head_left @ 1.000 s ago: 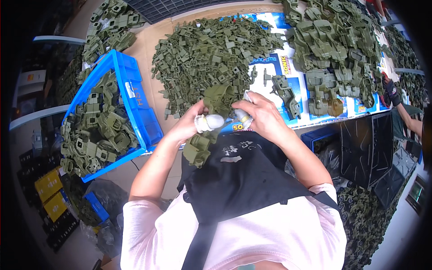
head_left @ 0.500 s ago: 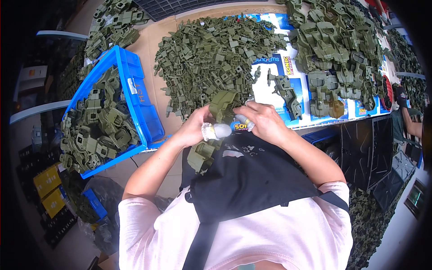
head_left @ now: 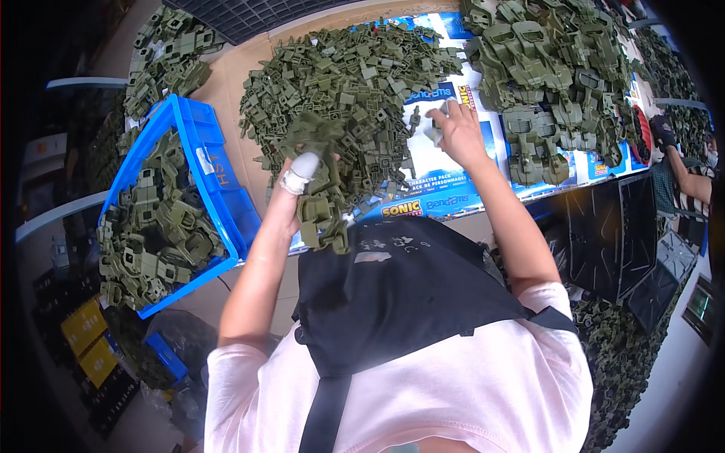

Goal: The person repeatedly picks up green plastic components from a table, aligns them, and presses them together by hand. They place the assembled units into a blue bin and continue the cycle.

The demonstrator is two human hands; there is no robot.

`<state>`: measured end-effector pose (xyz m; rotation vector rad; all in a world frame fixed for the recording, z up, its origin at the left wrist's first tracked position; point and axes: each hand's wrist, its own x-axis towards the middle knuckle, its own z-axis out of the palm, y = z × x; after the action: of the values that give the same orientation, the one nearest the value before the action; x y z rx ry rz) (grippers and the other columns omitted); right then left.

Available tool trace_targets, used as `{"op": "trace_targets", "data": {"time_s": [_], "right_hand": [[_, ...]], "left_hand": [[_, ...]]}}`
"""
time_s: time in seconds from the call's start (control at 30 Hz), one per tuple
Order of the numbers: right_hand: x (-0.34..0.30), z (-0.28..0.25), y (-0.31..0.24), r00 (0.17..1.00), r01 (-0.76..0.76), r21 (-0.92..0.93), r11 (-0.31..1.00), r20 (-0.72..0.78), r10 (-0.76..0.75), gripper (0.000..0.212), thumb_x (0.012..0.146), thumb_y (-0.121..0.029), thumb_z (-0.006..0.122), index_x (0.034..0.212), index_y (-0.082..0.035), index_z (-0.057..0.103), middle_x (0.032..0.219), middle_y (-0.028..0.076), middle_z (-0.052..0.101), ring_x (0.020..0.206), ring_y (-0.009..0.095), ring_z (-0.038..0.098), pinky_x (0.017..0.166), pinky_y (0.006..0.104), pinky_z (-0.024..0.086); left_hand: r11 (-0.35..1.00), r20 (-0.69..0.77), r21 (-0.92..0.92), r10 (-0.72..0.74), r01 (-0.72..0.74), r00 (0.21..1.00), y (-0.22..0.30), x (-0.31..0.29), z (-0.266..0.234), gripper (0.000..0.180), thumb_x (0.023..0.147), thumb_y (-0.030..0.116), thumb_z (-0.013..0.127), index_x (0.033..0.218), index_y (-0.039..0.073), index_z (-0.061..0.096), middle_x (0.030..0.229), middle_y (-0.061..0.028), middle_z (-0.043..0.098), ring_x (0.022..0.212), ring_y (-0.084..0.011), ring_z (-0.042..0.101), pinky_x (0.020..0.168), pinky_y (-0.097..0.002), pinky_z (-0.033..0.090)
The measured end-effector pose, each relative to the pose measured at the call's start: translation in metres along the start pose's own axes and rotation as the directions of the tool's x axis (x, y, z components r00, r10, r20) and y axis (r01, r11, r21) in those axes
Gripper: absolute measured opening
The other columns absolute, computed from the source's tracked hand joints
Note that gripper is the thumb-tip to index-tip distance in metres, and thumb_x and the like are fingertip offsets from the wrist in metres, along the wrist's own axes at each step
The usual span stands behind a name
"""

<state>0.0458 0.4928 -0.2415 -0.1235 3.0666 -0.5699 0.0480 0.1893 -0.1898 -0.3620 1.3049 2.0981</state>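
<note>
My left hand, its thumb in a pale finger cover, is closed on an olive-green moulded plastic part above the near edge of the heap. The upper end of what it holds is smeared by motion against the heap, so I cannot tell whether it is one piece or two. Over the blue-and-white printed sheet reaches my right hand, fingers stretched and apart, tips covered in pale material. Nothing shows clearly between them. Just left of its fingertips lies a small green piece.
A large heap of small green parts covers the table's middle. Bigger green shells are stacked at the right. At the left, a tilted blue crate holds more. Black crates stand below the right edge. Another person's arm is far right.
My hands have parted: the left went left and up with the green part, the right reached out over the sheet. The larger green part lying there no longer shows. The view shifted slightly.
</note>
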Motion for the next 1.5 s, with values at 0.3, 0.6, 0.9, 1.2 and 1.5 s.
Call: {"op": "trace_targets", "data": {"time_s": [0.3, 0.6, 0.9, 1.2, 1.5], "right_hand": [[0.022, 0.036, 0.063, 1.000, 0.025, -0.224, 0.974, 0.013, -0.023, 0.018, 0.075, -0.006, 0.056, 0.092, -0.004, 0.056, 0.080, 0.017, 0.062, 0.072, 0.031, 0.062, 0.063, 0.0405, 0.049], [-0.081, -0.054, -0.112, 0.834, 0.274, 0.600, 0.752, 0.242, -0.497, 0.026, 0.072, -0.003, 0.060, 0.097, -0.008, 0.063, 0.092, 0.013, 0.062, 0.086, 0.032, 0.061, 0.075, 0.0388, 0.049], [-0.083, -0.056, -0.129, 0.753, 0.257, 0.498, 0.828, 0.434, -0.495, 0.045, 0.058, 0.011, 0.052, 0.098, -0.007, 0.060, 0.091, 0.012, 0.061, 0.087, 0.031, 0.060, 0.074, 0.0391, 0.049], [-0.089, -0.039, -0.124, 0.718, 0.351, 0.539, 0.766, 0.370, -0.589, 0.046, 0.056, 0.012, 0.054, 0.097, -0.006, 0.057, 0.097, 0.015, 0.060, 0.094, 0.032, 0.057, 0.079, 0.0404, 0.048], [-0.092, -0.027, -0.121, 0.744, 0.275, 0.627, 0.729, 0.341, -0.574, 0.030, 0.069, 0.004, 0.054, 0.097, -0.006, 0.057, 0.099, 0.014, 0.059, 0.093, 0.033, 0.057, 0.080, 0.0377, 0.047]], "left_hand": [[0.940, -0.016, -0.292, -0.191, 0.178, 0.981, -0.022, -0.017, -0.001, 0.048, 0.079, 0.044, 0.061, 0.110, 0.007, 0.058, 0.098, -0.0058, 0.064, 0.077, -0.0167, 0.061, 0.068, -0.0318, 0.051], [0.862, 0.104, -0.310, -0.388, 0.401, 0.916, -0.041, -0.016, 0.018, 0.028, 0.082, 0.025, 0.061, 0.101, 0.004, 0.057, 0.089, -0.0130, 0.064, 0.076, -0.0213, 0.064, 0.066, -0.0348, 0.055], [0.918, 0.072, -0.110, -0.374, 0.380, 0.925, -0.037, -0.015, 0.029, 0.029, 0.083, 0.025, 0.062, 0.103, 0.005, 0.055, 0.082, -0.0133, 0.062, 0.073, -0.0234, 0.065, 0.059, -0.0350, 0.057], [0.873, -0.039, -0.227, -0.450, 0.431, 0.892, -0.040, -0.024, 0.030, 0.032, 0.081, 0.020, 0.064, 0.107, 0.008, 0.049, 0.081, -0.0113, 0.060, 0.064, -0.0204, 0.064, 0.051, -0.0315, 0.055], [0.926, -0.038, -0.182, -0.344, 0.332, 0.938, -0.044, -0.029, 0.026, 0.044, 0.082, 0.016, 0.063, 0.118, 0.006, 0.039, 0.088, -0.0145, 0.059, 0.072, -0.0248, 0.065, 0.056, -0.0353, 0.057]]}}
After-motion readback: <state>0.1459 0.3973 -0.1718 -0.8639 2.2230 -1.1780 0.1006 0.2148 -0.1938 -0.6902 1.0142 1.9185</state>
